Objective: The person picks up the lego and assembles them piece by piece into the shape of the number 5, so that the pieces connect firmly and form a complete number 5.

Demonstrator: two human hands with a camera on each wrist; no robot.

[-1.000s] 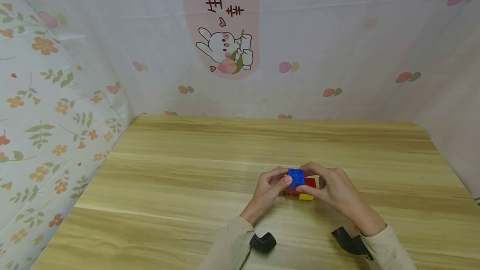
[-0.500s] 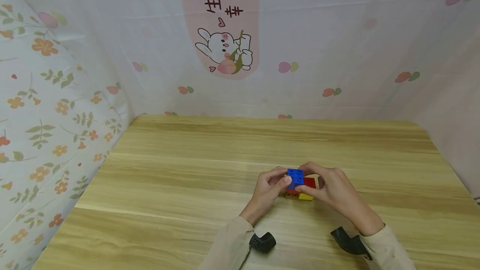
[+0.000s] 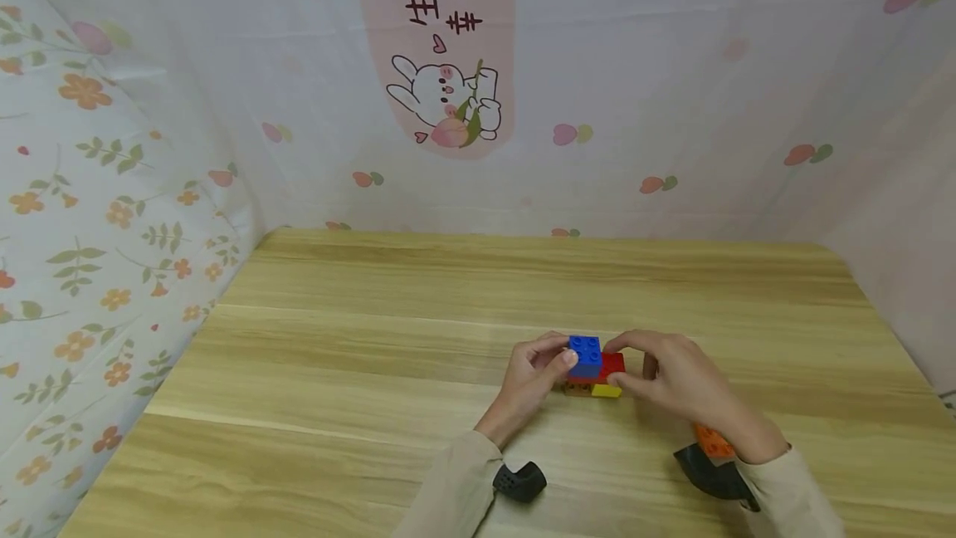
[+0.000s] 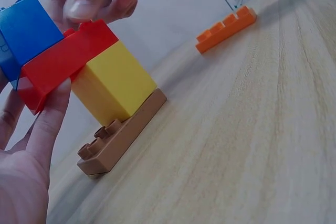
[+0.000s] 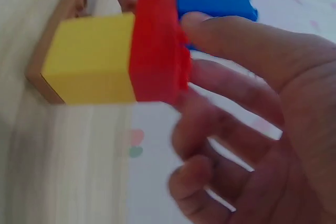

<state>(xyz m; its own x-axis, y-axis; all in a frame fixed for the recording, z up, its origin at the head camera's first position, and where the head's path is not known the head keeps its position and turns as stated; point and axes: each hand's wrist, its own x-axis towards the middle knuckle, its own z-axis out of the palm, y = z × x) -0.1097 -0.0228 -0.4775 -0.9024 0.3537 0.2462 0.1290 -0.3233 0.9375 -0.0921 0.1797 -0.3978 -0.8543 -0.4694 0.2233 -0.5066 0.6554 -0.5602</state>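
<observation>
Left hand [image 3: 532,374] pinched the blue brick [image 3: 585,357], thumb on its near face, one finger under the overhanging red brick [image 4: 65,56]. Right hand [image 3: 672,376] was loosely curved, clasping nothing; couldn't tell if it touched red. Between the hands, blue sat on red, red on the yellow brick [image 4: 118,80], yellow on the brown base [image 4: 126,137]. Orange brick [image 3: 713,442] lay by the right wrist.

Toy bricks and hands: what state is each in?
Brown brick: flat on the table, some studs bare
Yellow brick: seated on the brown brick
Red brick: atop the yellow brick, one end overhanging
Blue brick: on that overhanging end, studs bare
Orange brick: lying apart, studs up
Left hand: holding the blue brick
Right hand: beside the red brick, contact unclear
</observation>
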